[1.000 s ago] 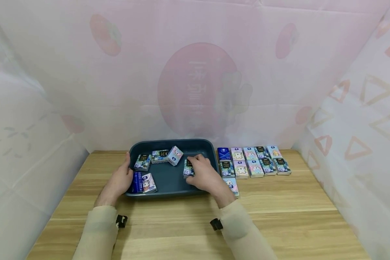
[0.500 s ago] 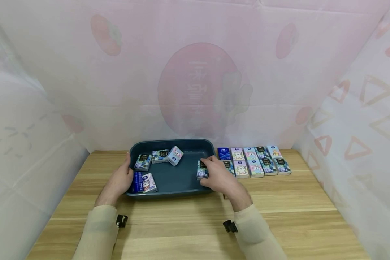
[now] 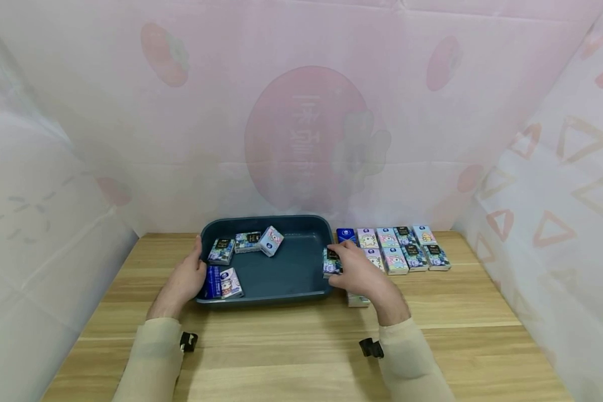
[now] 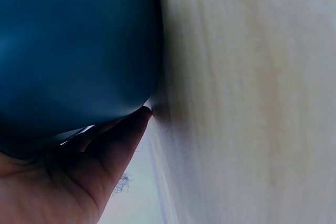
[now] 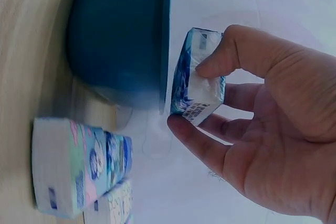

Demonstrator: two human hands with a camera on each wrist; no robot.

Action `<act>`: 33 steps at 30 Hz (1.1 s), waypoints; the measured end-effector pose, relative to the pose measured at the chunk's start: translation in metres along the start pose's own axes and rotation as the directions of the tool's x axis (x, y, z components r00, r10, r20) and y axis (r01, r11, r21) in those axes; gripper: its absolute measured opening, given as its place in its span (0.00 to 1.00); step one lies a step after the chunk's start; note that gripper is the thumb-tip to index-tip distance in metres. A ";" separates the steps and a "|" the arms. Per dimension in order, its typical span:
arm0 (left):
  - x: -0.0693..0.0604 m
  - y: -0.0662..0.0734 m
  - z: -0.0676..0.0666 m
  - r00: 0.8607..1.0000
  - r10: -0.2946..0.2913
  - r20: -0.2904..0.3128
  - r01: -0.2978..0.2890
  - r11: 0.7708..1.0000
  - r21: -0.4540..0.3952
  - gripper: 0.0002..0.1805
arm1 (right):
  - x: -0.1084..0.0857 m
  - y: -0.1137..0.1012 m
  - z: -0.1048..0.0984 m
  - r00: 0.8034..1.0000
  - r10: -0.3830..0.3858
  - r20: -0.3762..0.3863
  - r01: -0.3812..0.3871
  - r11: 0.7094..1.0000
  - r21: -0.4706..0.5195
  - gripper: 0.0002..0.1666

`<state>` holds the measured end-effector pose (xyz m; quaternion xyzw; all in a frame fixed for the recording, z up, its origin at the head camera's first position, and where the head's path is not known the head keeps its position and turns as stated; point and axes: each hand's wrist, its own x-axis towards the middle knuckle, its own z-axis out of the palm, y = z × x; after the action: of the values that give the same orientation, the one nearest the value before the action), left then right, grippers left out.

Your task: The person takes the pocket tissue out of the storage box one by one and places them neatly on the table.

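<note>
Pinched a floral packet (image 3: 331,263) between the thumb and the fingertips of the right hand (image 3: 358,271), parted only so wide as the packet itself. Held it higher than the rim, at the right edge of the blue tray (image 3: 276,273). Touched the left wall of this tray with the left hand (image 3: 182,279), fingers almost straight along the outside, no packet in them; could not tell about the thumb. Counted five packets inside: two floral ones (image 3: 221,251) and a light blue one (image 3: 271,241) nearer to the back edge, a dark blue one (image 3: 213,282) and a pink-white one (image 3: 230,283) in the front left corner. Saw two neat rows (image 3: 395,259) toward the back right corner of the table (image 3: 281,346), and a lone packet (image 3: 358,300) nearer to its front edge. Judged the work as more than half done, with the held packet and five inside left to place.
</note>
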<state>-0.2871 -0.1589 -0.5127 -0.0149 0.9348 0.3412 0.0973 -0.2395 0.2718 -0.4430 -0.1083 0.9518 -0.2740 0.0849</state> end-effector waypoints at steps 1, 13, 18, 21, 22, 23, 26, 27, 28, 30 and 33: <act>0.000 0.000 0.000 1.000 0.000 0.002 0.000 1.000 -0.002 0.42 | -0.001 0.002 -0.002 1.000 -0.003 0.008 0.003 1.000 0.005 0.49; -0.001 0.002 -0.002 1.000 -0.015 0.020 0.015 1.000 -0.006 0.43 | -0.018 0.044 -0.036 0.991 -0.049 0.126 0.050 0.999 -0.002 0.49; -0.001 0.002 -0.001 1.000 0.002 0.014 -0.002 1.000 -0.005 0.43 | -0.026 0.058 -0.045 0.989 -0.031 0.144 0.036 0.999 -0.028 0.46; -0.001 0.003 -0.002 1.000 0.008 0.010 -0.007 1.000 -0.010 0.43 | -0.028 0.063 -0.048 0.987 -0.018 0.160 0.026 0.999 -0.046 0.44; -0.001 0.002 -0.002 1.000 0.008 0.010 -0.008 1.000 -0.011 0.43 | -0.028 0.064 -0.049 0.986 -0.011 0.165 0.020 0.998 -0.056 0.43; -0.001 0.002 -0.002 1.000 0.010 0.009 -0.010 1.000 -0.011 0.43 | -0.028 0.065 -0.049 0.985 0.001 0.170 0.010 0.998 -0.064 0.42; -0.001 0.002 -0.002 1.000 0.015 0.008 -0.015 1.000 -0.009 0.43 | -0.028 0.068 -0.048 0.982 0.042 0.184 -0.026 0.995 -0.092 0.41; -0.001 0.002 -0.002 1.000 0.015 0.009 -0.015 1.000 -0.009 0.43 | -0.028 0.069 -0.047 0.980 0.059 0.189 -0.041 0.994 -0.096 0.41; -0.001 0.002 -0.002 1.000 0.018 0.009 -0.018 1.000 -0.007 0.43 | -0.027 0.070 -0.046 0.978 0.076 0.193 -0.059 0.994 -0.094 0.41; 0.000 0.002 -0.003 1.000 0.016 0.011 -0.016 1.000 -0.005 0.43 | -0.026 0.072 -0.044 0.975 0.097 0.198 -0.080 0.993 -0.091 0.42; 0.000 0.003 -0.003 1.000 0.013 0.012 -0.013 1.000 -0.005 0.43 | -0.026 0.073 -0.042 0.971 0.128 0.203 -0.113 0.990 -0.087 0.43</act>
<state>-0.2875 -0.1588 -0.5087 -0.0068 0.9335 0.3441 0.1008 -0.2355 0.3603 -0.4445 -0.0815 0.9521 -0.2198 0.1964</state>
